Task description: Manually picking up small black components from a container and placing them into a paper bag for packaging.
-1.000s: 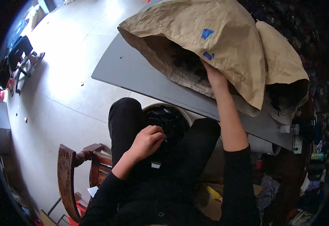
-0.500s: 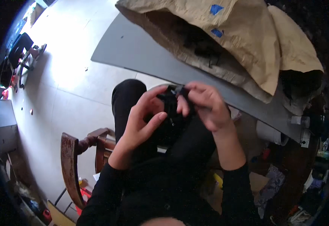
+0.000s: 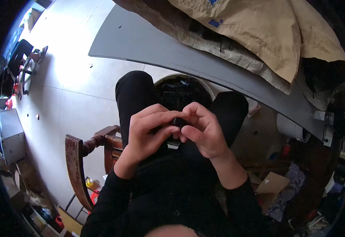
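Below the grey tabletop (image 3: pixel 148 43) and its paper sacks (image 3: pixel 255 35), your left hand (image 3: pixel 147 132) and right hand (image 3: pixel 202 130) pinch one small black part (image 3: pixel 177 121) above the white bucket (image 3: pixel 208 85) of dark pieces, many seemingly left.

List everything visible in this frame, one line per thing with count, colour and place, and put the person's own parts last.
small part: 1, black, pinched between the fingertips of both hands over the lap
bucket: 1, white rim, dark contents, between the knees
table: 1, grey, ahead of the person
paper sacks: 2, tan, lying open on the table, dark items inside the mouths
tape patches: 2 seen, blue, on the nearer sack
wooden chair: 1, dark red-brown, to the left of the person
tiled floor: pale, left side
cardboard piece: 1, brown, on the floor to the right
left hand: closed on the part
right hand: closed on the part
sleeves and trousers: black
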Tool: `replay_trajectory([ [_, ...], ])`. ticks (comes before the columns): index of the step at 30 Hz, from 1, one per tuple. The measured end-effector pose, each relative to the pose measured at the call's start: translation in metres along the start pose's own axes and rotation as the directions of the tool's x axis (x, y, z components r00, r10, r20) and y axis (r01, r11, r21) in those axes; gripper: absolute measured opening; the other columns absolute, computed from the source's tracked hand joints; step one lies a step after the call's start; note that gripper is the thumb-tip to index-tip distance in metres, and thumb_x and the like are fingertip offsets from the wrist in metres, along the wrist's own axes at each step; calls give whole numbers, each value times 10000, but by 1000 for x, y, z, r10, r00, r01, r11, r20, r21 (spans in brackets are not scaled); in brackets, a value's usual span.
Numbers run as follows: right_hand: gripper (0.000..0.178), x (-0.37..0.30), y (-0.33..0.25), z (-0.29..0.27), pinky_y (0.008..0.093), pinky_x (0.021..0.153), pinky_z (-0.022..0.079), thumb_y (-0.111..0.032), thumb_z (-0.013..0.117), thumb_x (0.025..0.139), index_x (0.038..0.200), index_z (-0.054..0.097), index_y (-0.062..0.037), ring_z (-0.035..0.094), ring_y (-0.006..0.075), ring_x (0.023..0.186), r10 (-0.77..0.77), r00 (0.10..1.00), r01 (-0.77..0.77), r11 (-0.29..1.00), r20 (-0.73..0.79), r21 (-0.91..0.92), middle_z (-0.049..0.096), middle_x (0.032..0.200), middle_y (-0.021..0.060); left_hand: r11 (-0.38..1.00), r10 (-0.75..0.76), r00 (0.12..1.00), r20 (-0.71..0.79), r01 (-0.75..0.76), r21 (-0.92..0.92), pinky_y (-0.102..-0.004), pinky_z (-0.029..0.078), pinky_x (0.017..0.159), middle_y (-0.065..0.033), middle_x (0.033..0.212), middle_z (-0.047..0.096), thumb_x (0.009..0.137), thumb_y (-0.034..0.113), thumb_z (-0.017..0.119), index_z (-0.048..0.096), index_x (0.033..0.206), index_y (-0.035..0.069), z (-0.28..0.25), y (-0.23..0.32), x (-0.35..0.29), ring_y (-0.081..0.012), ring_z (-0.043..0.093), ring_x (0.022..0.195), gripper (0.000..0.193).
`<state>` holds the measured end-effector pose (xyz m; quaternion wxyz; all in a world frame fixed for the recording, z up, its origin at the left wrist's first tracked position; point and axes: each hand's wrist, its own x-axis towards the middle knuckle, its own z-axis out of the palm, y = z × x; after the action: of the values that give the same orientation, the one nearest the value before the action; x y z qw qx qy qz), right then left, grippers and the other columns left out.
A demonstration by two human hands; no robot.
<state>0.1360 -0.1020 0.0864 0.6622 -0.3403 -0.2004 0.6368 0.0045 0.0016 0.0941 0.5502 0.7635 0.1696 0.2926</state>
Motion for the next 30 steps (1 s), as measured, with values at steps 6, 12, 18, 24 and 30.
replay_trajectory([
  [6,168,-5,11,9,221,753,417,-133,573,839,927,474,-29,520,87,837,-267,944,172,901,-196,-399,533,869,37,971,151,983,-100,-129,199,-249,426,500,-81,697,541,651,-21,668,628,966,6,14,-2,-2,-175,547,592,319],
  [12,67,-15,34,-8,208,736,372,-58,497,866,825,445,-62,464,63,821,-166,975,167,986,-146,-6,519,887,22,939,117,993,-20,-104,329,-267,426,513,-87,703,544,638,8,677,625,982,13,21,-5,-22,-188,542,598,348],
  [18,55,-32,50,-15,216,676,417,-98,491,882,848,451,-79,509,73,740,116,972,-91,988,-204,126,527,827,12,968,31,999,30,-37,250,-288,407,477,-77,679,511,640,9,683,611,1006,21,24,-17,-47,-195,518,562,374],
  [24,322,-46,42,-9,222,472,457,-331,516,872,964,414,-40,560,119,545,321,945,-292,911,-59,292,545,725,73,989,142,979,146,-136,-51,-260,442,505,-87,723,584,658,87,712,614,929,4,15,-31,-53,-187,584,621,300],
  [30,265,-54,66,-4,185,478,350,-330,503,885,946,497,-72,417,24,567,151,949,-166,986,-278,-32,459,719,-21,963,210,973,98,-223,152,-265,376,416,-60,601,544,623,194,750,605,780,23,26,-23,-60,-183,528,463,274],
])
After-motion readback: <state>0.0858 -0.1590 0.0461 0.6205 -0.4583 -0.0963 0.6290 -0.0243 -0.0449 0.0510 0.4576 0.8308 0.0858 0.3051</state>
